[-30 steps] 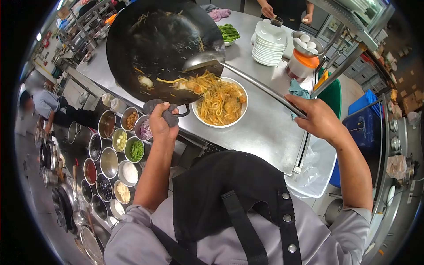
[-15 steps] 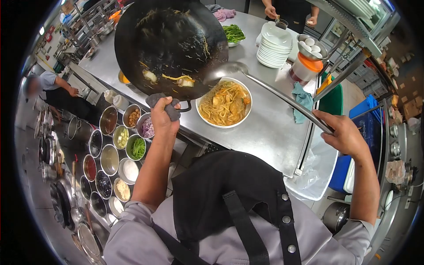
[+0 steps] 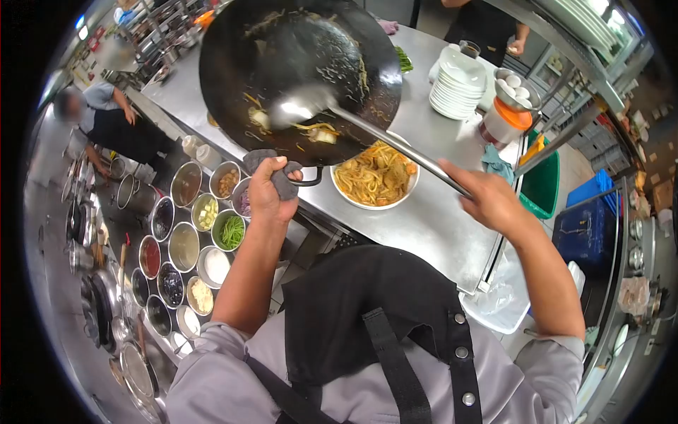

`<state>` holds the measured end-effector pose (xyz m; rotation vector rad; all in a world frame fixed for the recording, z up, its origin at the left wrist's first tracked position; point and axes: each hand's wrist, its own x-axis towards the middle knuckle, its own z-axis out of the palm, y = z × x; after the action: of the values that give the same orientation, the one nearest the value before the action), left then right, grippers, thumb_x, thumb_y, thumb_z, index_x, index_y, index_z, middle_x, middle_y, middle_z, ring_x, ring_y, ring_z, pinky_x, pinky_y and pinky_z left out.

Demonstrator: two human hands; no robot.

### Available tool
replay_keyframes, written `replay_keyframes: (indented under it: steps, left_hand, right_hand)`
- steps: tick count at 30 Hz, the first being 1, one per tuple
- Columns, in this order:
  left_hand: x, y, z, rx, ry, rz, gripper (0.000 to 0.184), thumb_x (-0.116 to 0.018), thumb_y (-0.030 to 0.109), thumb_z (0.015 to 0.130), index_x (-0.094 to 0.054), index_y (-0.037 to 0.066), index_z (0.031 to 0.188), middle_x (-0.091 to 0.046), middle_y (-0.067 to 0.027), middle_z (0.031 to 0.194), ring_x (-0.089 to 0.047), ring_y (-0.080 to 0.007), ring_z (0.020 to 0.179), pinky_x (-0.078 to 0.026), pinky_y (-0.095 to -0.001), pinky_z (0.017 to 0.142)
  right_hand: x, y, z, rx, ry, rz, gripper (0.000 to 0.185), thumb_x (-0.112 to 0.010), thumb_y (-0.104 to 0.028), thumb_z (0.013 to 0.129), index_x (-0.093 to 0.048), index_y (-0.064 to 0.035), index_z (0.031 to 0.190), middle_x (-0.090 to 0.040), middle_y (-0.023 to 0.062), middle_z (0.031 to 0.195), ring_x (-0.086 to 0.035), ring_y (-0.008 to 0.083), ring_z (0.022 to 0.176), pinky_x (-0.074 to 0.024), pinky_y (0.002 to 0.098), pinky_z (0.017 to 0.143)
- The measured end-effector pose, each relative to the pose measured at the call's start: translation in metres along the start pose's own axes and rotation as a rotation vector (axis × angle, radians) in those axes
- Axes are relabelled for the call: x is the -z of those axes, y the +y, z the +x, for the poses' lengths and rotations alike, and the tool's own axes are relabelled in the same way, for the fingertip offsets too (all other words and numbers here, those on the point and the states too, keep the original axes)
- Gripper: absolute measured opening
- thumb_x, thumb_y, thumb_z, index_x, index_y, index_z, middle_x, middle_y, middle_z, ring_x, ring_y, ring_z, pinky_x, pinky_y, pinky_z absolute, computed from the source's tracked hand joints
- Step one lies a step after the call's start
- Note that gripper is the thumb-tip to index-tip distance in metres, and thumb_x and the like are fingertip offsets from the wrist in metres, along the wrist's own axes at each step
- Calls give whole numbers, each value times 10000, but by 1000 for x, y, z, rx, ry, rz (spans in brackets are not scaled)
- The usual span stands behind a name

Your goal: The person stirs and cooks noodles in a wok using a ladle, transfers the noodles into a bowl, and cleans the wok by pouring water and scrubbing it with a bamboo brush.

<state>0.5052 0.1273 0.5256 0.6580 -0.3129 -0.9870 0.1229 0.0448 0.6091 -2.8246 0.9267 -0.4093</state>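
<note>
A large black wok is tilted over the steel table, with its inside facing me. My left hand is closed round the wok's loop handle through a dark grey cloth. Bits of noodle and a few pale pieces cling to the lower part of the wok. My right hand grips the long shaft of a metal ladle, whose blurred head is inside the wok above those scraps. Just below the wok's rim, a white bowl holds a heap of saucy noodles; the wok covers its upper left edge.
White bowls are stacked on the steel table. Beside them, eggs sit in a metal bowl over an orange-lidded container. Several ingredient pots stand at left. One person is at far left, another across the table.
My right hand has moved left, carrying the ladle's head from above the noodle bowl into the wok. The whole view has shifted slightly, and the wok stays tilted in my left hand.
</note>
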Motion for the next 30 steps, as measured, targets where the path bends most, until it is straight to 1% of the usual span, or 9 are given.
replay_keyframes:
  steps: [2, 7, 12, 17, 18, 20, 23, 29, 30]
  left_hand:
    - [6, 1, 1, -15, 20, -3, 125, -627, -7, 810, -546, 61, 877, -582, -64, 791, -575, -204, 630, -526, -337, 582]
    - [22, -2, 6, -76, 15, 13, 144, -610, -27, 817, -540, 67, 901, -564, -56, 791, -584, -209, 642, -522, -344, 582]
    - [18, 0, -9, -41, 8, -8, 136, -602, -22, 814, -553, 74, 898, -576, -55, 802, -592, -213, 653, -521, -357, 584]
    - [8, 0, -14, 42, -2, 31, 115, -612, -10, 806, -564, 66, 877, -591, -66, 784, -606, -215, 647, -526, -357, 587]
    - [7, 1, -15, 62, 9, 38, 109, -613, -8, 805, -564, 66, 868, -590, -67, 780, -606, -215, 645, -525, -356, 588]
    - [6, 4, -14, 74, 30, 38, 103, -615, -6, 805, -565, 67, 858, -588, -68, 775, -607, -216, 643, -525, -356, 588]
    - [12, 11, -8, 57, 21, 24, 107, -619, -8, 805, -558, 73, 842, -565, -53, 765, -594, -212, 635, -514, -350, 585]
    - [16, 10, -7, 61, -2, 37, 125, -620, -17, 801, -560, 81, 851, -561, -44, 763, -591, -209, 633, -507, -349, 584]
    - [16, 10, -8, 53, 4, 34, 126, -620, -17, 800, -565, 80, 858, -570, -46, 766, -595, -209, 635, -509, -350, 586]
  right_hand:
    - [11, 25, -39, -2, -72, -139, 776, -665, 1, 747, -491, -179, 1481, -646, 154, 861, -658, 377, 795, -525, 464, 720]
    - [15, 49, -92, -158, -2, 59, 717, -699, -4, 764, -534, -126, 1451, -646, 142, 829, -651, 303, 704, -513, 407, 662]
    - [-14, 8, 14, -568, 64, 678, 624, -663, -43, 869, -478, -32, 1465, -632, 76, 756, -560, 149, 547, -486, 314, 538]
    - [-12, -41, 104, -399, -23, 1030, 683, -633, -43, 899, -383, -73, 1534, -569, 48, 692, -562, 128, 540, -454, 313, 494]
    - [-5, -46, 96, -396, -27, 1026, 683, -633, -43, 899, -383, -73, 1534, -569, 48, 692, -562, 128, 540, -454, 313, 494]
    - [7, -55, 61, -104, -43, 375, 726, -654, -40, 845, -410, -104, 1525, -675, 145, 844, -670, 290, 684, -530, 409, 632]
    - [39, -18, -4, -36, -201, -193, 807, -690, -38, 764, -456, -206, 1518, -667, 153, 870, -662, 368, 766, -537, 471, 716]
    - [44, 35, -24, -101, 69, -149, 719, -687, 1, 750, -550, -136, 1442, -672, 223, 880, -660, 416, 797, -525, 464, 751]
    - [42, 24, -5, -244, 79, -35, 676, -657, -5, 786, -536, -113, 1442, -673, 257, 930, -657, 439, 859, -520, 469, 792]
